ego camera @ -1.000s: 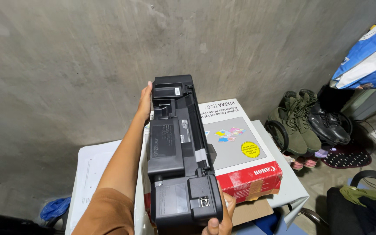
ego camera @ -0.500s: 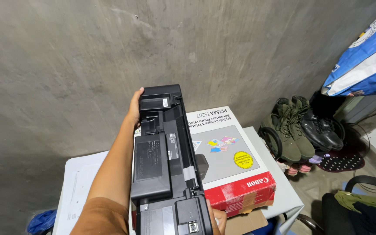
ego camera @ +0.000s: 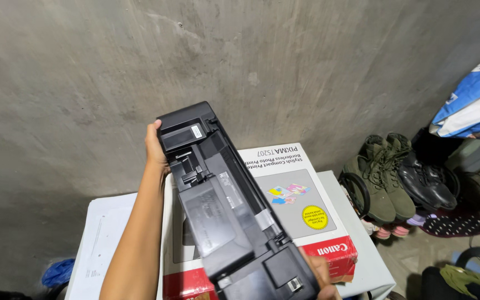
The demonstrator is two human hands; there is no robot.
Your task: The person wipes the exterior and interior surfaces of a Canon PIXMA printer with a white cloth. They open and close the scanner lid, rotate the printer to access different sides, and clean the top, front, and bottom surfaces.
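I hold a black printer (ego camera: 229, 205) up in the air with both hands, its back panel facing me. My left hand (ego camera: 154, 147) grips its far end, the arm stretched along its left side. My right hand (ego camera: 319, 275) supports the near end at the bottom of the view, mostly hidden behind the printer. The printer is tilted, its far end toward the upper left. Under it lies a red, white and grey printer carton (ego camera: 301, 205) on a small white table (ego camera: 370, 261).
A bare concrete wall (ego camera: 84, 83) stands close behind the table. Loose white paper sheets (ego camera: 104, 239) lie at the table's left. Green and black boots (ego camera: 401, 178) sit on the floor at right, below a blue and white bag (ego camera: 473, 105). A blue bag (ego camera: 58, 272) lies lower left.
The printer has swung so its far end points more to the upper left and its near end more to the right. My view shifted slightly, showing more of the carton.
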